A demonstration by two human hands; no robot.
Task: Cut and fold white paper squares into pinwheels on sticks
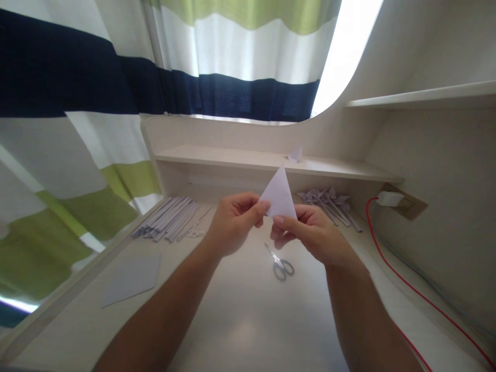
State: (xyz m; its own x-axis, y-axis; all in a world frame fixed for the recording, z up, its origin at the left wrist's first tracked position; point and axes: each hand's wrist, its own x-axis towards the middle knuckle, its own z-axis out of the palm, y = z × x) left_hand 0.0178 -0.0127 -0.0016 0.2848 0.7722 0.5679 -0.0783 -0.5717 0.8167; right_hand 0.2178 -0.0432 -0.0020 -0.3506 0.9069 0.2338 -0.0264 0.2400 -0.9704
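I hold a small white folded paper triangle [279, 195] up over the desk, its tip pointing upward. My left hand [232, 222] pinches its lower left corner between thumb and fingers. My right hand [310, 232] grips its lower right edge. Small grey-handled scissors [279, 263] lie shut on the desk [248, 320] just below and between my hands.
A row of rolled white paper sticks [170, 217] lies at the back left. A flat sheet of paper [132, 279] lies at the left. Several finished paper pieces on sticks [329, 202] lie at the back right. A red cable [406, 284] runs along the right side. A paper scrap [295, 154] sits on the shelf.
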